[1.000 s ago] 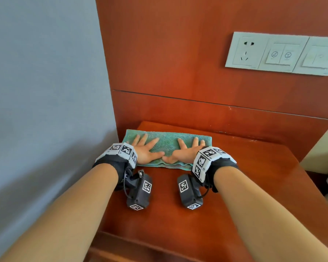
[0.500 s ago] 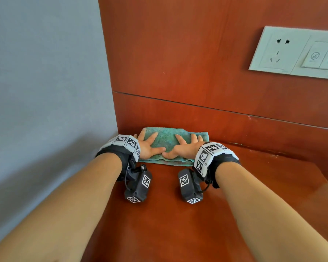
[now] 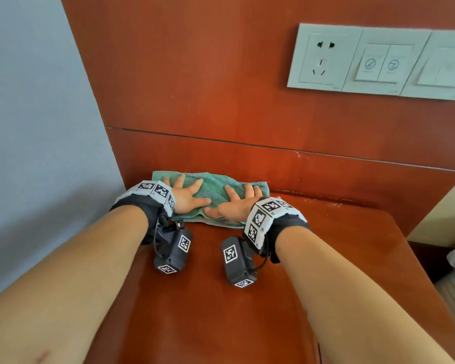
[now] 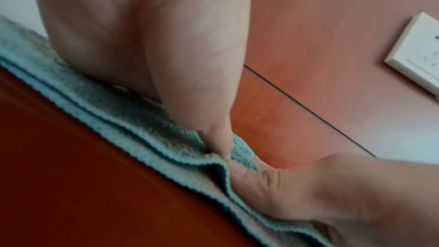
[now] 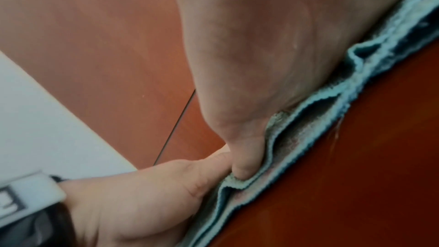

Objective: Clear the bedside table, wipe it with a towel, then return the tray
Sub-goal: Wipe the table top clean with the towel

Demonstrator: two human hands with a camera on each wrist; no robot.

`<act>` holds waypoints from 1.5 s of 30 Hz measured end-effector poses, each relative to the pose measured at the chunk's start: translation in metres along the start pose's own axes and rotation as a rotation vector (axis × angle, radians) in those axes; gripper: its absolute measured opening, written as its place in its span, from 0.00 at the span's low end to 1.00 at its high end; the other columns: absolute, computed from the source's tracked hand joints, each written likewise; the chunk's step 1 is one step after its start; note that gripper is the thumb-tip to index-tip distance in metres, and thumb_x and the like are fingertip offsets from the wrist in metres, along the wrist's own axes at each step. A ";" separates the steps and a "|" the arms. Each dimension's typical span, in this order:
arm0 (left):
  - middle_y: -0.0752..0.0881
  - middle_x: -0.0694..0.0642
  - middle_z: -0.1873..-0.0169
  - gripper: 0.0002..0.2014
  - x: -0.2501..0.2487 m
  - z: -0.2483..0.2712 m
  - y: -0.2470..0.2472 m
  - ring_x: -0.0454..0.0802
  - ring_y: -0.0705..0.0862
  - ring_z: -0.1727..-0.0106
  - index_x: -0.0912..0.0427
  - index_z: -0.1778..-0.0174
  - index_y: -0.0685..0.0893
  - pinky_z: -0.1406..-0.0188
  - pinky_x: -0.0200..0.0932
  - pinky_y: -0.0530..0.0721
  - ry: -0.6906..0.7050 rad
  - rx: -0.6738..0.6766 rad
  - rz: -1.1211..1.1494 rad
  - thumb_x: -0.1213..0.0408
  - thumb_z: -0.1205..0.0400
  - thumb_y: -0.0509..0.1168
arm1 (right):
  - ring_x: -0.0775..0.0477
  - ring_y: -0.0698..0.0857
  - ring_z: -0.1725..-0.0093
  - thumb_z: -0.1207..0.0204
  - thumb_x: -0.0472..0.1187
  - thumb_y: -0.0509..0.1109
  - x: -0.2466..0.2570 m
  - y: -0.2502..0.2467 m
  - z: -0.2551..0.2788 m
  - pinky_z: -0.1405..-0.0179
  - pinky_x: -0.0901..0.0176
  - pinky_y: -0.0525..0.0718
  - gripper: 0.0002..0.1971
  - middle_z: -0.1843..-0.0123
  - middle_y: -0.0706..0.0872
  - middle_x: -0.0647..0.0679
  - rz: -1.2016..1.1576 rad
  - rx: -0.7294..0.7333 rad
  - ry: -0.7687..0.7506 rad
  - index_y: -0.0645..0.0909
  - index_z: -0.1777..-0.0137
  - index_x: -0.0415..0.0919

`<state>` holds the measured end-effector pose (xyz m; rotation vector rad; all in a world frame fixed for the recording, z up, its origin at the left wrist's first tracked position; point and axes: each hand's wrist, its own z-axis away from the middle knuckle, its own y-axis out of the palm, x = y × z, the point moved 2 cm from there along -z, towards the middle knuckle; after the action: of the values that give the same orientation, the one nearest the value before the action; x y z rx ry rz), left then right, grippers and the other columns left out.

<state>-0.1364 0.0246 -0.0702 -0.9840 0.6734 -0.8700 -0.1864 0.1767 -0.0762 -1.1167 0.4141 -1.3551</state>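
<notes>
Head view: left hand (image 3: 187, 197) and right hand (image 3: 234, 206) spread flat, pressing folded towel (image 3: 216, 187) at back left corner of table (image 3: 352, 245), against wall panel (image 3: 221, 88). No tray visible.
Left wrist view: thumb tips meeting on towel (image 4: 133, 119), unseen from above.
Right wrist view: folded layers of towel (image 5: 297, 134) gaping at near edge.
Wiping well: probably even palm pressure, overlapping strokes toward front edge, layers kept flat.

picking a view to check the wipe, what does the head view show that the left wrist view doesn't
Only the head view shows both hands flat, left hand and right hand, on the green towel at the table's back left corner, and all three wall plates. Only the left wrist view shows the towel's folded layers at its near edge. Both show towel, tabletop, thumbs meeting.
</notes>
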 end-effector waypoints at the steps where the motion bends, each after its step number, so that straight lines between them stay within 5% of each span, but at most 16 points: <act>1: 0.35 0.53 0.16 0.38 -0.010 0.002 0.002 0.69 0.32 0.17 0.31 0.19 0.40 0.19 0.69 0.40 0.016 0.010 0.009 0.29 0.21 0.49 | 0.43 0.39 0.14 0.47 0.84 0.57 -0.010 -0.004 0.000 0.21 0.27 0.37 0.54 0.12 0.45 0.47 -0.042 0.002 0.012 0.57 0.18 0.65; 7: 0.34 0.55 0.16 0.37 -0.088 0.019 0.017 0.70 0.31 0.18 0.32 0.18 0.40 0.20 0.71 0.40 0.087 0.030 0.020 0.31 0.20 0.49 | 0.41 0.41 0.14 0.55 0.85 0.57 -0.087 -0.032 0.013 0.19 0.29 0.40 0.58 0.12 0.48 0.46 -0.101 -0.007 0.073 0.60 0.18 0.65; 14: 0.33 0.57 0.16 0.34 -0.191 0.039 0.038 0.69 0.29 0.18 0.34 0.17 0.42 0.21 0.72 0.39 0.160 0.022 0.031 0.34 0.17 0.47 | 0.41 0.38 0.14 0.37 0.79 0.63 -0.180 -0.067 0.042 0.17 0.36 0.37 0.49 0.12 0.44 0.46 -0.130 -0.066 0.153 0.56 0.17 0.63; 21: 0.33 0.59 0.16 0.32 -0.261 0.050 0.054 0.67 0.28 0.18 0.35 0.17 0.43 0.22 0.74 0.39 0.189 -0.003 0.034 0.36 0.16 0.45 | 0.41 0.38 0.14 0.32 0.74 0.65 -0.237 -0.090 0.062 0.18 0.41 0.37 0.45 0.12 0.45 0.45 -0.268 -0.073 0.178 0.57 0.16 0.60; 36: 0.32 0.50 0.16 0.34 -0.249 0.092 0.079 0.64 0.27 0.18 0.29 0.19 0.41 0.23 0.74 0.39 0.227 0.003 0.012 0.30 0.21 0.45 | 0.38 0.33 0.15 0.43 0.79 0.67 -0.248 -0.055 0.123 0.18 0.35 0.36 0.52 0.13 0.37 0.55 -0.281 -0.055 0.233 0.54 0.18 0.68; 45: 0.32 0.50 0.16 0.34 -0.225 0.158 0.111 0.64 0.27 0.18 0.30 0.19 0.40 0.22 0.74 0.38 0.282 -0.022 -0.024 0.30 0.20 0.44 | 0.39 0.34 0.15 0.34 0.75 0.65 -0.240 -0.013 0.199 0.19 0.37 0.36 0.47 0.13 0.36 0.52 -0.236 -0.113 0.268 0.52 0.16 0.65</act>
<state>-0.0855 0.3160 -0.0837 -0.8982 0.9131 -1.0356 -0.0928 0.4743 -0.0571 -1.1052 0.5727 -1.7161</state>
